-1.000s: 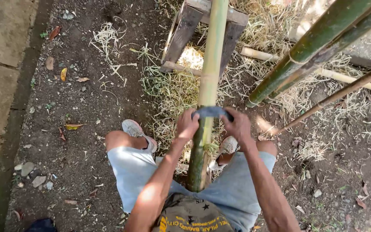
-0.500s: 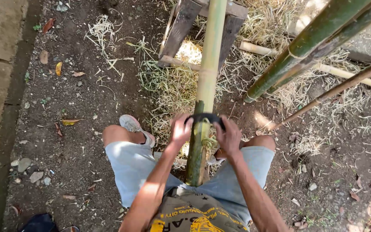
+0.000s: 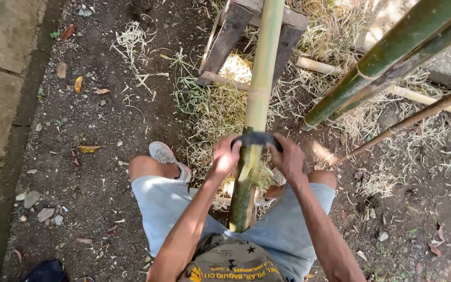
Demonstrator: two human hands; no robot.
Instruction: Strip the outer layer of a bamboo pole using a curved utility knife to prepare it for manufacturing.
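Observation:
A long bamboo pole (image 3: pixel 259 89) runs from my lap up over a wooden stand (image 3: pixel 230 36); its far part is scraped pale, its near part (image 3: pixel 244 196) still green. A dark curved two-handled blade (image 3: pixel 257 139) lies across the pole. My left hand (image 3: pixel 225 155) grips its left handle and my right hand (image 3: pixel 288 156) grips its right handle. Pale shavings cling to the pole just below the blade. I sit with the pole between my knees, in light blue shorts.
Green bamboo poles (image 3: pixel 387 62) lean in from the upper right, with a thin cane (image 3: pixel 408 120) below them. Heaps of pale shavings (image 3: pixel 215 104) cover the dirt around the stand. My grey shoe (image 3: pixel 164 154) rests at left. A concrete kerb (image 3: pixel 1 99) runs along the left.
Both hands have drawn the blade a little down the pole toward me, and the view has shifted slightly upward along the pole.

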